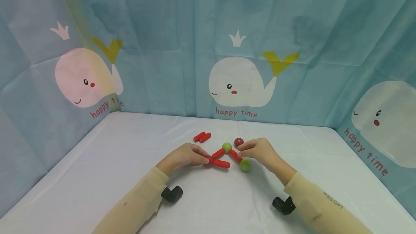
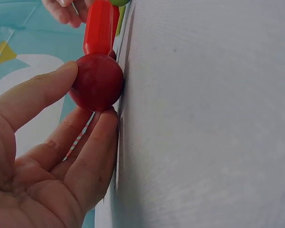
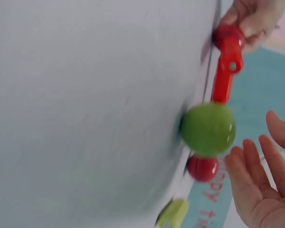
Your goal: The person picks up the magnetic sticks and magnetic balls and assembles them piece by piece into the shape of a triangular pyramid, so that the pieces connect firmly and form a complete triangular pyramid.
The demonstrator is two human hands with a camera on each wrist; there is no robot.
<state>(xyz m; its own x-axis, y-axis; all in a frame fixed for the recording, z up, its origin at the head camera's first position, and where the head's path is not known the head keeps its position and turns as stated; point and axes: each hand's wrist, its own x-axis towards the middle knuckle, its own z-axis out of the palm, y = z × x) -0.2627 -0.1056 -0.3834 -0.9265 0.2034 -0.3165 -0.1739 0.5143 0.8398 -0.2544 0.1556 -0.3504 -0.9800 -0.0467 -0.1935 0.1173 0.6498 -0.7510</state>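
My left hand (image 1: 186, 156) pinches a dark red ball (image 2: 97, 83) between thumb and fingers at the table surface. Two red rods lead from that ball: one rod (image 1: 221, 164) points right with a free end, the other (image 1: 218, 153) reaches a green ball (image 1: 227, 147). From there another red rod (image 1: 235, 155) runs to a nearer green ball (image 1: 245, 165). My right hand (image 1: 260, 151) hovers beside this rod and the nearer green ball; in the right wrist view its fingers are apart and nothing is between them.
Two loose red rods (image 1: 205, 137) lie side by side farther back on the white table (image 1: 113, 176). A separate dark red ball (image 1: 238, 142) sits by my right fingertips. A yellow-green piece (image 3: 173, 213) shows low in the right wrist view. A whale-print curtain (image 1: 162, 46) hangs behind.
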